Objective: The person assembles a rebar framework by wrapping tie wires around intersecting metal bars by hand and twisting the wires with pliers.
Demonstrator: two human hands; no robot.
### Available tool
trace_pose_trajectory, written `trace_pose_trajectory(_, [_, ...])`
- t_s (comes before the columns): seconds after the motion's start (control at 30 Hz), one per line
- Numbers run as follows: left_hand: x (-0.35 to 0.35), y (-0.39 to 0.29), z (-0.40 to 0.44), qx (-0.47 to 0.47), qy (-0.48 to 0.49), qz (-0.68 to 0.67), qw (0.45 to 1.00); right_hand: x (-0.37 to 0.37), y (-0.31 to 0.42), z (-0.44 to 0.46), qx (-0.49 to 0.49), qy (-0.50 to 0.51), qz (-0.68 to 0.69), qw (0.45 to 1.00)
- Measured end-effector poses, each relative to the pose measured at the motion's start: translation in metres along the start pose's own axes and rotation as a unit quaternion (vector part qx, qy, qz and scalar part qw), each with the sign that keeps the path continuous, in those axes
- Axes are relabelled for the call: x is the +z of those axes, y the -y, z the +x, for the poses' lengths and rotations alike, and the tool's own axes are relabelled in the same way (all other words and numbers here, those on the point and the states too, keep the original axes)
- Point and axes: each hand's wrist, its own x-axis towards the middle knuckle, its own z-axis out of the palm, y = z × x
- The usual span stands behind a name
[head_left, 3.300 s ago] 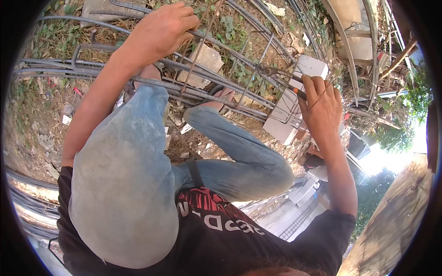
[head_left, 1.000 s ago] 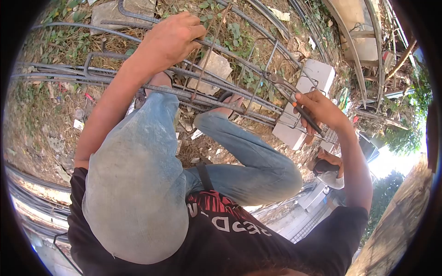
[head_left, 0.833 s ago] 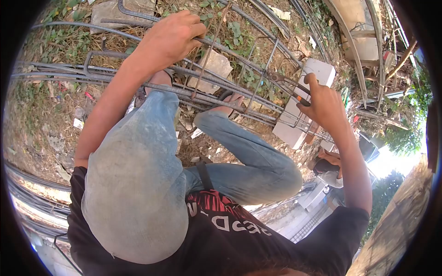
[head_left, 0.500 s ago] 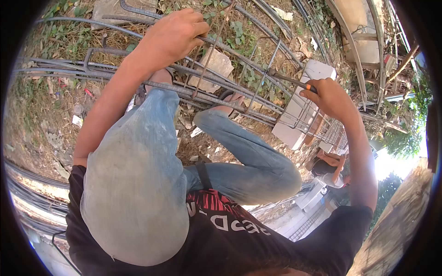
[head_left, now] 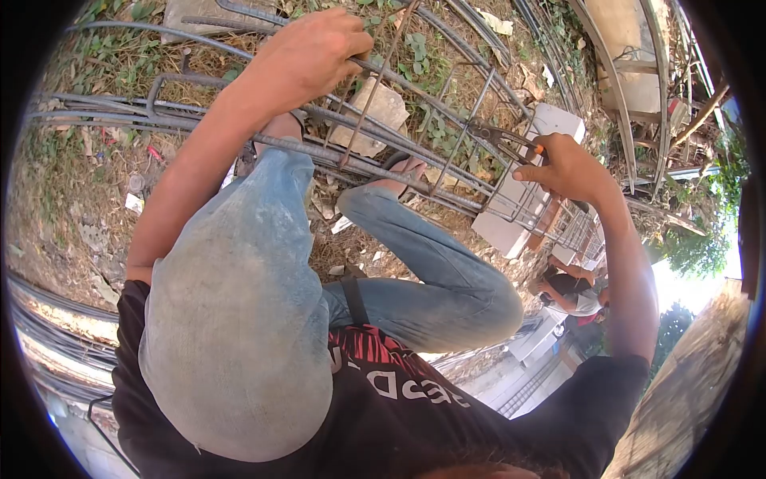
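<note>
A pair of pliers (head_left: 487,132), dark metal with orange on the grip, sits right of centre in the upper half of the frame, tilted down to the right, its handles slightly apart. Its head is at a crossing of the steel frame (head_left: 315,150): long grey ribbed bars slanting from the upper left to right of centre, with thinner hoops (head_left: 464,129) around them, one rusty brown.
</note>
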Motion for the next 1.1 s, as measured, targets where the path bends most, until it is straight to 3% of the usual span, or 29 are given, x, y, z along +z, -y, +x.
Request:
trace_pose_trajectory(0.03, [0.004, 0.003, -0.003, -0.002, -0.006, -0.002, 1.000, -0.004, -0.003, 0.004, 0.020, 0.074, 0.100, 0.992])
trace_pose_trajectory(0.13, [0.007, 0.004, -0.004, 0.000, -0.021, -0.003, 1.000, 0.006, -0.011, 0.012, 0.028, 0.108, 0.193, 0.975])
trace_pose_trajectory(0.17, [0.007, 0.003, -0.005, -0.002, -0.025, -0.001, 1.000, -0.001, -0.011, 0.009, 0.020, 0.116, 0.164, 0.979])
trace_pose_trajectory(0.2, [0.005, 0.003, -0.003, -0.005, -0.018, 0.004, 1.000, 0.002, -0.006, 0.004, -0.013, -0.004, 0.031, 0.999])
trace_pose_trajectory(0.27, [0.001, 0.001, 0.003, -0.004, -0.001, 0.011, 1.000, 0.014, 0.001, -0.011, -0.073, -0.243, -0.224, 0.941])
trace_pose_trajectory(0.43, [0.002, -0.002, 0.001, -0.005, 0.003, 0.001, 1.000, -0.007, 0.011, -0.020, -0.249, -0.394, -0.428, 0.774])
trace_pose_trajectory(0.47, [0.001, -0.001, 0.000, -0.007, 0.000, -0.001, 1.000, -0.015, 0.012, -0.018, -0.166, -0.263, -0.300, 0.902])
trace_pose_trajectory(0.5, [0.000, -0.001, -0.001, -0.004, -0.001, 0.000, 1.000, -0.022, 0.012, -0.014, -0.073, -0.116, -0.153, 0.979])
trace_pose_trajectory(0.53, [0.000, -0.001, -0.001, 0.001, -0.002, -0.001, 1.000, -0.026, 0.012, -0.011, 0.027, 0.038, 0.003, 0.999])
trace_pose_trajectory(0.57, [0.001, 0.000, 0.000, 0.004, -0.005, -0.002, 1.000, -0.017, -0.013, -0.002, 0.042, 0.101, 0.191, 0.976])
trace_pose_trajectory(0.67, [-0.011, -0.004, 0.003, -0.011, 0.028, -0.007, 1.000, 0.004, -0.032, -0.001, 0.034, 0.143, 0.336, 0.930])
trace_pose_trajectory(0.73, [-0.026, -0.007, 0.006, -0.072, 0.051, -0.050, 0.995, 0.040, -0.041, -0.002, -0.006, 0.130, 0.378, 0.916])
trace_pose_trajectory(0.8, [-0.033, -0.008, 0.012, -0.100, 0.041, -0.066, 0.992, 0.056, -0.016, -0.014, 0.010, 0.035, 0.265, 0.964])
trace_pose_trajectory(0.87, [-0.035, -0.012, 0.010, -0.104, 0.008, -0.063, 0.993, 0.068, -0.009, -0.022, -0.013, -0.123, 0.131, 0.984])
trace_pose_trajectory(1.0, [-0.034, -0.021, 0.015, -0.052, -0.063, -0.049, 0.995, 0.072, -0.005, -0.037, -0.096, -0.346, -0.113, 0.926])
trace_pose_trajectory(1.03, [-0.029, -0.022, 0.016, -0.036, -0.081, -0.057, 0.994, 0.066, 0.000, -0.043, -0.110, -0.376, -0.134, 0.910])
trace_pose_trajectory(1.1, [-0.024, -0.015, 0.016, -0.038, -0.113, -0.056, 0.991, 0.064, -0.001, -0.043, -0.056, -0.290, -0.094, 0.951])
